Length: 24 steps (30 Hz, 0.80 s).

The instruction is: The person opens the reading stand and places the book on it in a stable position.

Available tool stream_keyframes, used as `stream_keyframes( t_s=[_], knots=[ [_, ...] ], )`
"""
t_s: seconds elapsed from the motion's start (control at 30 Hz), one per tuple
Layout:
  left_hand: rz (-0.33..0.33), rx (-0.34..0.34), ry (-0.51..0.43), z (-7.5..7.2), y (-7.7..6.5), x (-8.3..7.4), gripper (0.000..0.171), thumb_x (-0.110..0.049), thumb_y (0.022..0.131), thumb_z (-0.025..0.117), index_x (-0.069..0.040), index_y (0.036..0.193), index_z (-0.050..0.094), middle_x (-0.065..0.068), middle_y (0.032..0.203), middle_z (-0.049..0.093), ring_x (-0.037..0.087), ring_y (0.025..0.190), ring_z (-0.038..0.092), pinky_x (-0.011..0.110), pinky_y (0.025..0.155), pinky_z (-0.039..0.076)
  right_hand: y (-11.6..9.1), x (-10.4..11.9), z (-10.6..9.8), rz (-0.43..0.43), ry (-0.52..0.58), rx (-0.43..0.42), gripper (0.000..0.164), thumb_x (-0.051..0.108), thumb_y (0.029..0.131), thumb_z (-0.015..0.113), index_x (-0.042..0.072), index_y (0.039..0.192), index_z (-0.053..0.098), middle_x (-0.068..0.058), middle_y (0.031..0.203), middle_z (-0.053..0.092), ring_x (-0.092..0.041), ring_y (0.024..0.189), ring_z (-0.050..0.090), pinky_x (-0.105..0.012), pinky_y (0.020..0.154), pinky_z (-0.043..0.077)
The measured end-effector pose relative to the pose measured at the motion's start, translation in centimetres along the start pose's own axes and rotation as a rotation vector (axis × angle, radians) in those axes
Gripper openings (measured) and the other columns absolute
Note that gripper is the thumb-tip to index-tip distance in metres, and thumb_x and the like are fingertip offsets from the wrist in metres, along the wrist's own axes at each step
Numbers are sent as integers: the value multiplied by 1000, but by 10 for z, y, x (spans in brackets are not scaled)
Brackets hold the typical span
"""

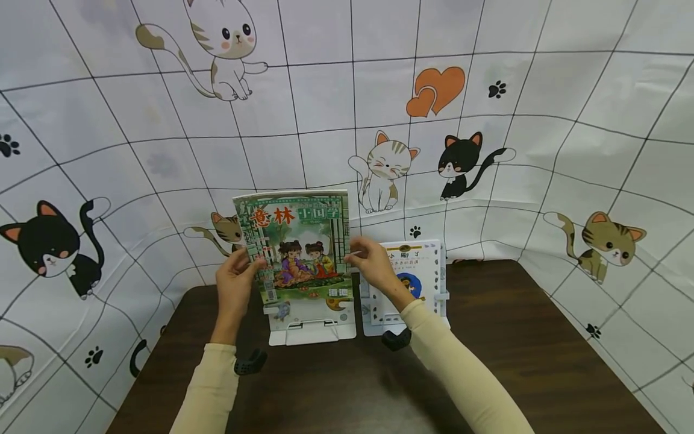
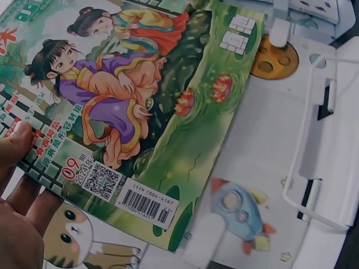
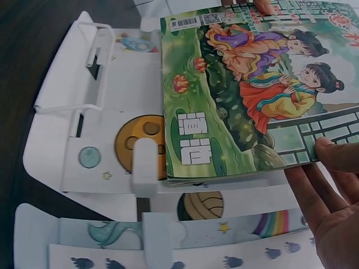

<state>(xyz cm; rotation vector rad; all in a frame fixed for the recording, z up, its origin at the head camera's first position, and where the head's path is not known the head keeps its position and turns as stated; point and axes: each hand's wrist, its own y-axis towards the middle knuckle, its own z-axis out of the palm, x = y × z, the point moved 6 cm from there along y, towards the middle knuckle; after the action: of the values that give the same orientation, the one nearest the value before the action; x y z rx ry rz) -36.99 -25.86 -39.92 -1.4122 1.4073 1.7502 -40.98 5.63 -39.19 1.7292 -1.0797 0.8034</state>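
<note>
A green illustrated magazine [image 1: 303,247] with two cartoon children on its cover is held upright by both hands. My left hand [image 1: 235,283] pinches its left edge, thumb on the cover and fingers behind. On the opposite edge my right hand [image 1: 375,265] grips it the same way. Behind and below the magazine stands a white book stand [image 1: 311,334], decorated with a blue rocket [image 2: 238,207] and an orange moon [image 3: 140,143]. The magazine's lower edge is above the stand's wire holder [image 2: 297,168]; it hides the upper part of the stand.
Just right, a second, pale blue stand [image 1: 374,328] bears a white book [image 1: 428,253], partly hidden by my right arm. Both stand on a dark wooden table [image 1: 488,349]. A cat-print cloth [image 1: 325,108] hangs behind the table and along its sides.
</note>
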Motion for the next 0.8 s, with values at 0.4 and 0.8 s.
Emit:
stream_keyframes(
  t_s=[0.4, 0.8],
  knots=[
    [0, 4, -119, 1, 0, 20, 47, -1, 95, 79, 9, 138, 64, -23, 91, 75, -4, 82, 72, 15, 69, 54, 1, -12, 6, 5, -39, 0, 32, 2, 100, 71, -2, 131, 67, -23, 119, 76, -39, 109, 76, -49, 95, 62],
    [-15, -6, -47, 3, -8, 39, 48, 1, 95, 77, 10, 140, 62, 20, 108, 80, -8, 79, 70, 10, 75, 54, -7, -12, 19, -64, -195, -20, 40, -1, 96, 76, -4, 134, 65, -20, 110, 76, -33, 99, 77, -44, 86, 64]
  ],
)
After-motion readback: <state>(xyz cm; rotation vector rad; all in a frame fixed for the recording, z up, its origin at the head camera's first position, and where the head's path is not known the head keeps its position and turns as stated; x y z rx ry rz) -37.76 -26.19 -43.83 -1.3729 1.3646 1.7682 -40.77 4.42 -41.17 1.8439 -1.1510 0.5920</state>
